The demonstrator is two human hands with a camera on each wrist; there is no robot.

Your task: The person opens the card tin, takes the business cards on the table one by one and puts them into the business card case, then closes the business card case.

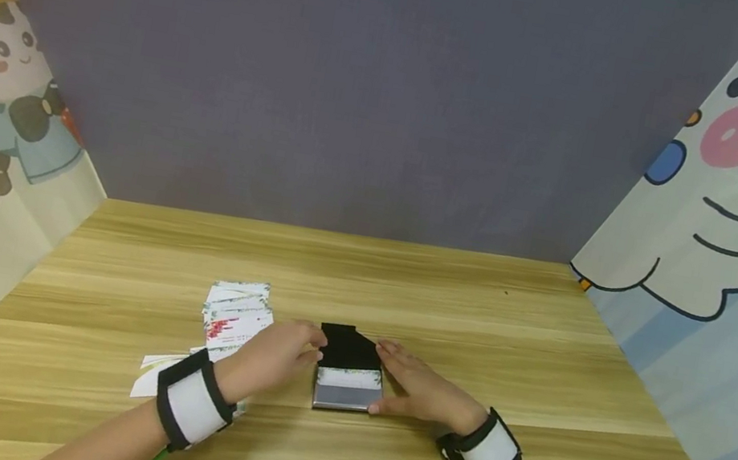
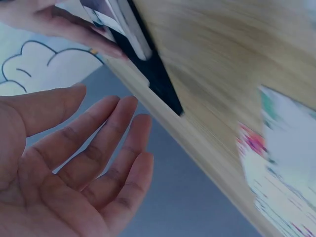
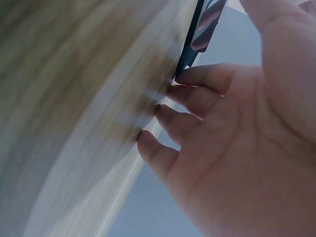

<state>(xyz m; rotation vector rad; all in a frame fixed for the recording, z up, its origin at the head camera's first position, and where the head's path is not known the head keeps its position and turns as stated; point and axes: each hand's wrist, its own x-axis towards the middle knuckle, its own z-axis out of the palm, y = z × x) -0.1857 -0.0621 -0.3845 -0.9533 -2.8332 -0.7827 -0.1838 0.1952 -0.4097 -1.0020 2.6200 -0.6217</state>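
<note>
A card case lies on the wooden table with its black flap folded back, away from the person. A white card with a leafy printed edge shows in it, above a shiny metal front. My left hand hovers just left of the case; the left wrist view shows its palm bare and its fingers loosely bent. At the right edge of the case, my right hand rests with fingers spread, the thumb at the near corner. Its fingertips touch the table beside the case.
Left of the case, printed cards with floral edges lie in an overlapping row. More white cards lie partly behind the left wrist. A grey panel rises behind the table, with cartoon-printed sheets at both sides.
</note>
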